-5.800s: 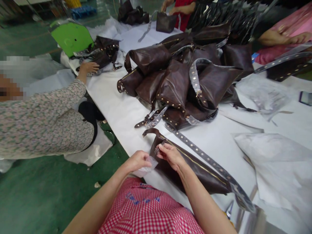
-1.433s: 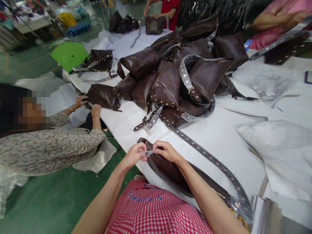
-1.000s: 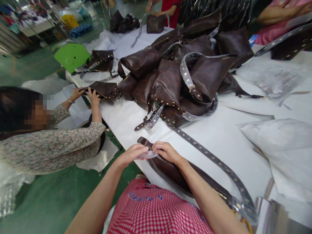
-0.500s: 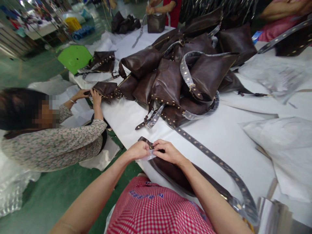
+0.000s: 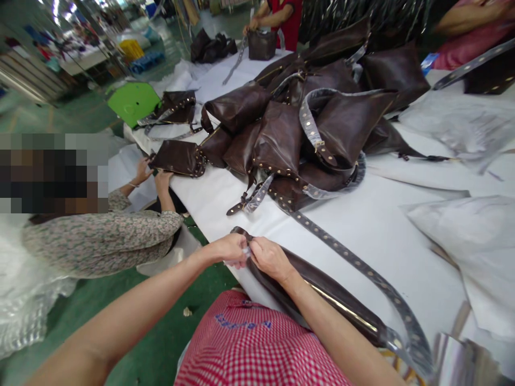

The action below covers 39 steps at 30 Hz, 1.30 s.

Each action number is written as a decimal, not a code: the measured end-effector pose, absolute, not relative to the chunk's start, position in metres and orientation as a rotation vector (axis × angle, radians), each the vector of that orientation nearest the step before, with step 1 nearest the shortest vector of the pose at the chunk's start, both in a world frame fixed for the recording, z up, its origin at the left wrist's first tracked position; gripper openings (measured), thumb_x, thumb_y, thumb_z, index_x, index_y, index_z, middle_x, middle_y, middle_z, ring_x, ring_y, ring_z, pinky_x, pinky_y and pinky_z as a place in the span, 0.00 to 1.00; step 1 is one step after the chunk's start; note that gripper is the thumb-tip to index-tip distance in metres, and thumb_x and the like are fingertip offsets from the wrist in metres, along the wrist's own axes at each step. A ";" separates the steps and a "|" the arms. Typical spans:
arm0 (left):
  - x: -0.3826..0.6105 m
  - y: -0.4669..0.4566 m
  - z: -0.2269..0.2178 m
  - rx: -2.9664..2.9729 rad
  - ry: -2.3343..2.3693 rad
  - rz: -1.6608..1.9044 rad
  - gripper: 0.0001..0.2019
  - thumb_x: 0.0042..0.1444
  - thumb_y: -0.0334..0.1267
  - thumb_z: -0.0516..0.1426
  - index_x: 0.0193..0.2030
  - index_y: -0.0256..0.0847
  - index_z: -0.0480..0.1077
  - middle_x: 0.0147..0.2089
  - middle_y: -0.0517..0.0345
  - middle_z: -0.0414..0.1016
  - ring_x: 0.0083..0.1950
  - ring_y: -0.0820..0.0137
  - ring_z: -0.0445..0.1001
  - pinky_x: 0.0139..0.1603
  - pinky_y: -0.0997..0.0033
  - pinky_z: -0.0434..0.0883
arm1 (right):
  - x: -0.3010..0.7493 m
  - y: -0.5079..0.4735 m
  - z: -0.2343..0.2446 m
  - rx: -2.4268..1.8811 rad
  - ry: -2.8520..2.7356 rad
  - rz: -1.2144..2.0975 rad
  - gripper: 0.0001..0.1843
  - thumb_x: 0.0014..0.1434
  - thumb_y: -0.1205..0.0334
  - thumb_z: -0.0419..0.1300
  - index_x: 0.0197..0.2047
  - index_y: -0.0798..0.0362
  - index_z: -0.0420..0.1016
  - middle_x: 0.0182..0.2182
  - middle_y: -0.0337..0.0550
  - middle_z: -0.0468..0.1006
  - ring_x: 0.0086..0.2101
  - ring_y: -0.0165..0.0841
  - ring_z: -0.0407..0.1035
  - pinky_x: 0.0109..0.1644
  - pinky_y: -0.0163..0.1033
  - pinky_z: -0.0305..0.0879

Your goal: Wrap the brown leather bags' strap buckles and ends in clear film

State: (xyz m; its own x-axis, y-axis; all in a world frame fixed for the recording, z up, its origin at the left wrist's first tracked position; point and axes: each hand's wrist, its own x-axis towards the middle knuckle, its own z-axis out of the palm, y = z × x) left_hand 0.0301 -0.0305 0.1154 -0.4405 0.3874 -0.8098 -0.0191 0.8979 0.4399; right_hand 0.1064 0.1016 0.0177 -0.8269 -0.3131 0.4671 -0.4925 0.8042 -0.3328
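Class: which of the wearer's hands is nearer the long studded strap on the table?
Right. The right hand is just left of the strap; the left hand is further left, beyond it. Both pinch a plastic scrap.

Bright, even overhead light fills the scene, and the white table (image 5: 362, 214) reads almost shadowless. Soft sheen glints on the brown leather bags (image 5: 281, 134). Wide-angle distortion bends the edges, and the lower right corner smears with motion blur.
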 end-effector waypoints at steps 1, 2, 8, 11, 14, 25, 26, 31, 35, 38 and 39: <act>0.033 -0.032 0.118 0.293 2.029 0.437 0.09 0.43 0.25 0.56 0.33 0.39 0.66 0.25 0.60 0.75 0.26 0.69 0.74 0.30 0.72 0.69 | 0.106 0.100 0.016 0.593 -2.588 0.626 0.08 0.61 0.69 0.51 0.31 0.54 0.66 0.28 0.45 0.71 0.31 0.35 0.64 0.36 0.37 0.61; 0.037 -0.036 0.120 0.349 2.102 0.379 0.10 0.44 0.24 0.56 0.34 0.39 0.67 0.28 0.58 0.76 0.30 0.67 0.76 0.34 0.70 0.70 | 0.105 0.100 0.015 0.586 -2.580 0.625 0.08 0.61 0.70 0.50 0.31 0.53 0.66 0.28 0.45 0.71 0.31 0.35 0.64 0.36 0.37 0.61; 0.036 -0.081 0.127 0.477 2.445 -0.039 0.11 0.53 0.25 0.50 0.41 0.36 0.70 0.40 0.40 0.78 0.48 0.55 0.74 0.49 0.57 0.67 | 0.103 0.105 0.012 0.533 -2.535 0.642 0.08 0.60 0.72 0.51 0.30 0.53 0.65 0.26 0.43 0.69 0.30 0.33 0.63 0.35 0.36 0.61; 0.026 -0.098 0.127 0.359 2.379 0.052 0.10 0.59 0.32 0.48 0.40 0.36 0.70 0.38 0.44 0.78 0.43 0.61 0.76 0.44 0.64 0.70 | 0.103 0.106 0.010 0.536 -2.509 0.647 0.09 0.60 0.72 0.50 0.29 0.53 0.65 0.25 0.43 0.69 0.30 0.33 0.63 0.35 0.36 0.61; 0.027 -0.092 0.120 0.087 1.936 0.567 0.21 0.63 0.48 0.42 0.42 0.37 0.70 0.39 0.49 0.79 0.39 0.67 0.78 0.39 0.69 0.71 | 0.106 0.104 0.008 0.574 -2.484 0.656 0.10 0.61 0.71 0.49 0.29 0.52 0.65 0.26 0.43 0.69 0.29 0.33 0.63 0.36 0.37 0.61; 0.039 -0.052 0.081 -0.365 1.301 1.099 0.24 0.49 0.57 0.61 0.32 0.33 0.72 0.26 0.52 0.78 0.25 0.72 0.74 0.27 0.75 0.66 | 0.111 0.108 0.007 0.699 -2.410 0.810 0.11 0.65 0.69 0.49 0.33 0.54 0.69 0.31 0.47 0.74 0.33 0.34 0.67 0.39 0.39 0.67; 0.039 -0.052 0.083 -0.361 1.375 1.103 0.21 0.48 0.54 0.63 0.32 0.32 0.72 0.26 0.52 0.78 0.25 0.72 0.74 0.26 0.75 0.66 | 0.111 0.108 0.007 0.705 -2.414 0.837 0.10 0.65 0.68 0.50 0.35 0.54 0.70 0.34 0.48 0.74 0.35 0.34 0.68 0.41 0.39 0.68; 0.045 -0.046 0.092 -0.297 1.689 1.058 0.13 0.43 0.42 0.65 0.29 0.34 0.71 0.26 0.53 0.77 0.25 0.72 0.73 0.26 0.74 0.67 | 0.115 0.115 0.009 0.664 -2.452 1.103 0.08 0.65 0.66 0.50 0.43 0.53 0.70 0.39 0.49 0.74 0.39 0.35 0.70 0.42 0.39 0.70; 0.051 -0.042 0.092 -0.243 1.838 1.073 0.08 0.44 0.37 0.63 0.28 0.37 0.68 0.25 0.59 0.75 0.23 0.75 0.71 0.25 0.77 0.66 | 0.117 0.123 0.009 0.581 -2.423 1.379 0.06 0.65 0.64 0.53 0.44 0.52 0.68 0.36 0.46 0.74 0.37 0.34 0.70 0.43 0.40 0.71; 0.055 -0.039 0.093 -0.193 1.912 1.058 0.06 0.46 0.35 0.61 0.30 0.37 0.69 0.27 0.60 0.75 0.23 0.77 0.70 0.23 0.79 0.65 | 0.117 0.126 0.009 0.622 -2.388 1.473 0.05 0.65 0.65 0.52 0.41 0.52 0.70 0.37 0.46 0.74 0.39 0.34 0.70 0.45 0.41 0.71; 0.056 -0.038 0.093 -0.176 1.933 1.038 0.06 0.46 0.35 0.60 0.31 0.37 0.69 0.28 0.60 0.74 0.23 0.76 0.71 0.23 0.79 0.66 | 0.116 0.126 0.009 0.631 -2.378 1.490 0.06 0.65 0.65 0.52 0.41 0.52 0.70 0.38 0.47 0.74 0.40 0.34 0.70 0.46 0.41 0.71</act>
State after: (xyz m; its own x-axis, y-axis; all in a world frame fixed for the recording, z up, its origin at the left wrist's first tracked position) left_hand 0.0557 -0.0380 0.0935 -0.5792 0.2696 -0.7693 -0.4927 0.6361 0.5938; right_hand 0.1163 0.1261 0.0094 -0.8704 -0.2208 0.4400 -0.4923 0.3780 -0.7841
